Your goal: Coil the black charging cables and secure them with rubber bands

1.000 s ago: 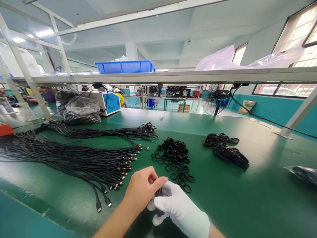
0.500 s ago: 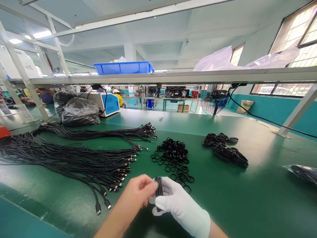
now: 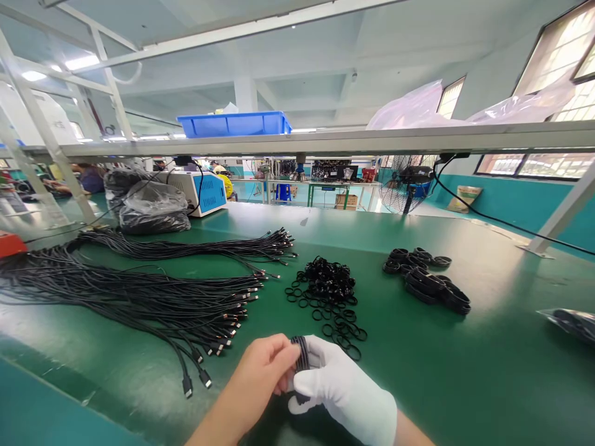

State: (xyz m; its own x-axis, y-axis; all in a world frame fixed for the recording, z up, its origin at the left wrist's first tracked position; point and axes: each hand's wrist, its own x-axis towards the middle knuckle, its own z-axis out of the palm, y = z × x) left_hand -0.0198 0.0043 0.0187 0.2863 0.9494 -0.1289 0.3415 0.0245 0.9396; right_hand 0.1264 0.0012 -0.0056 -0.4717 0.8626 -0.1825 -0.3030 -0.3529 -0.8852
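Note:
A black cable (image 3: pixel 303 354), wound into a tight coil with its turns side by side, is held between both hands above the near edge of the table. My right hand (image 3: pixel 341 384), in a white glove, is closed around the coil from the right. My bare left hand (image 3: pixel 264 371) pinches the coil's left side with thumb and fingers; the fingertips are partly hidden. Just beyond the hands lies a heap of small black rings (image 3: pixel 328 282), with loose ones scattered toward me. Left of the hands, many straight black cables (image 3: pixel 176 303) lie with their plugs pointing right.
Finished-looking coiled black cables (image 3: pixel 434 286) lie on the green table (image 3: pixel 465 371) at right, near a plastic bag (image 3: pixel 569 322). A bagged bundle (image 3: pixel 153 207) and a blue-white machine (image 3: pixel 202 192) stand back left. A shelf (image 3: pixel 325 145) with a blue bin (image 3: pixel 235 124) crosses overhead.
The left thumb and fingers have shifted slightly on the coil, covering more of its left side. The right hand keeps its hold. The whole view has moved a little.

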